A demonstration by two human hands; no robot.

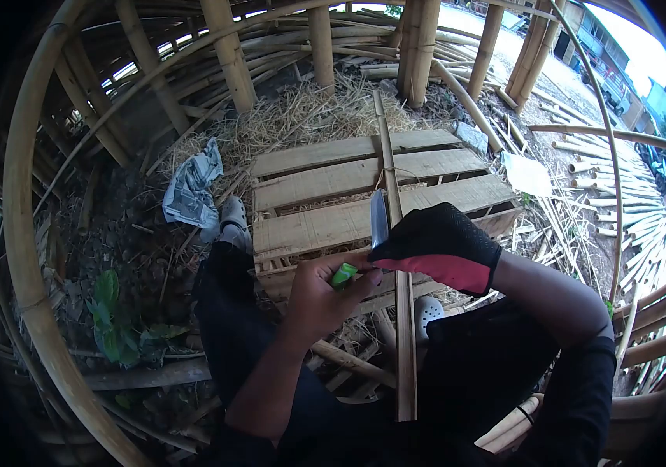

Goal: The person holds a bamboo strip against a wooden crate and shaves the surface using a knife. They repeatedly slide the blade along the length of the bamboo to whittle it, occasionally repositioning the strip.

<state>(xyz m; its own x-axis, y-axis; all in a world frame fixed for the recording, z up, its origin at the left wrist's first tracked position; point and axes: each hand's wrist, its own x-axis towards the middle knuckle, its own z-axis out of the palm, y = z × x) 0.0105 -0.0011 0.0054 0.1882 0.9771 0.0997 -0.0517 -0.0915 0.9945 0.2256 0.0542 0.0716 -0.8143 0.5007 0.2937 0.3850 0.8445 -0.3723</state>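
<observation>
My bare left hand is closed around the green handle of a knife. The knife's blade points away from me, beside a long split bamboo strip. The strip runs from my lap across the slatted wooden pallet. My right hand, in a black and red glove, has its fingers pressed together near the base of the blade, over the strip. What its fingertips hold, if anything, is hidden.
Crumpled newspaper lies left of the pallet, by my shoe. Upright bamboo poles and straw are behind it. Many cut bamboo pieces lie on the right. A curved bamboo pole rises at the left.
</observation>
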